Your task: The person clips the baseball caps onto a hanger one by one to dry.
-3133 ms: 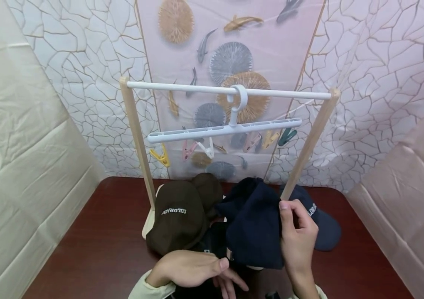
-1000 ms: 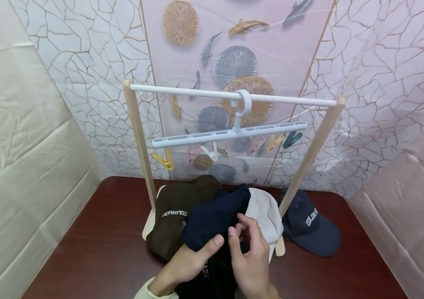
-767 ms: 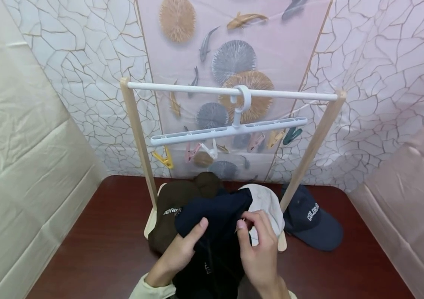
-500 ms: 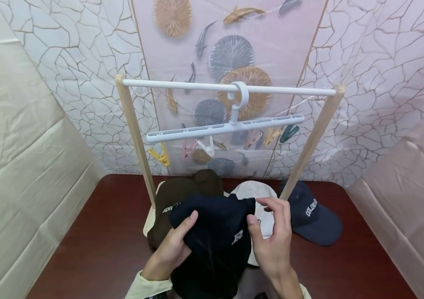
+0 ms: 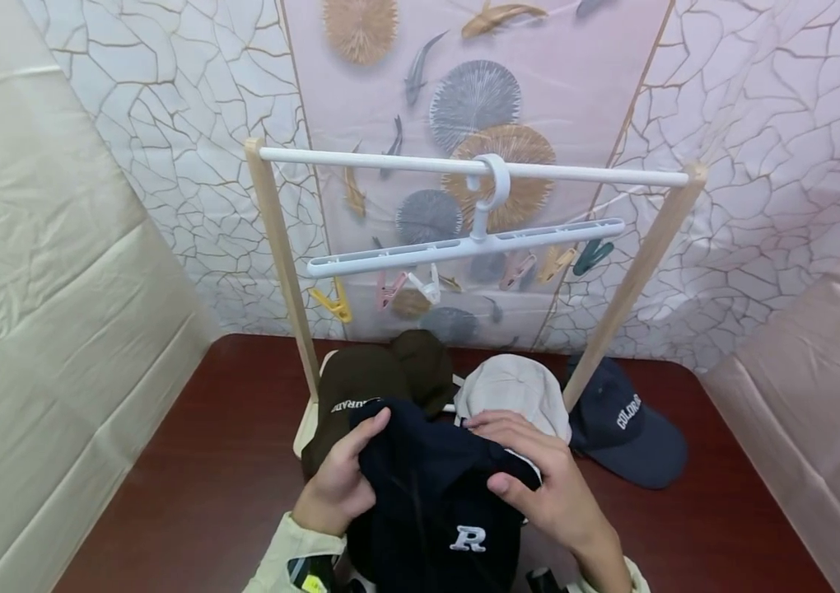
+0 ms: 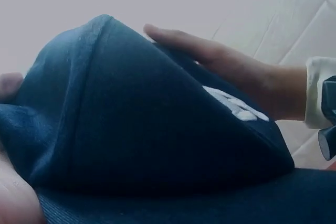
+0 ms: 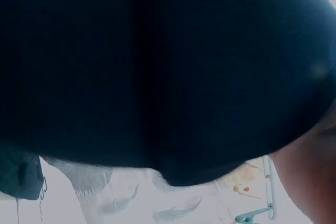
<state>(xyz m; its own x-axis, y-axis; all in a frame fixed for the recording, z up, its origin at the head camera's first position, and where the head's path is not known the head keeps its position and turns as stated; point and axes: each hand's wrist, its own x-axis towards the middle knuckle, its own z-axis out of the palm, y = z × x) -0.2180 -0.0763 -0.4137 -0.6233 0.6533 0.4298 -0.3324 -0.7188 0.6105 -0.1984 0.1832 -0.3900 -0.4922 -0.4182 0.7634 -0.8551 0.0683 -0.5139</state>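
Observation:
A navy cap [image 5: 427, 486] with a raised white letter R [image 5: 468, 539] is in both hands low in the middle of the head view. My left hand [image 5: 334, 486] grips its left edge, thumb on top. On the other side my right hand [image 5: 557, 486] rests along the crown, fingers fairly straight and thumb apart from them. The left wrist view shows the crown [image 6: 142, 114] peaked up, with the right hand [image 6: 226, 69] lying along its far side. Dark cloth [image 7: 157, 66] fills most of the right wrist view.
A wooden rack [image 5: 631, 284] bears a white hanger [image 5: 479, 239] with several coloured clips below. Under it lie a brown COLORADO cap [image 5: 357, 379], another brown cap [image 5: 423, 362] and a light grey cap [image 5: 516, 387]. A blue COLORADO cap [image 5: 627, 428] sits at the right.
The navy cap was held up at the right, over the grey cap; it came to the middle and turned, showing the R. The right hand's pinch on its edge has loosened into a spread touch.

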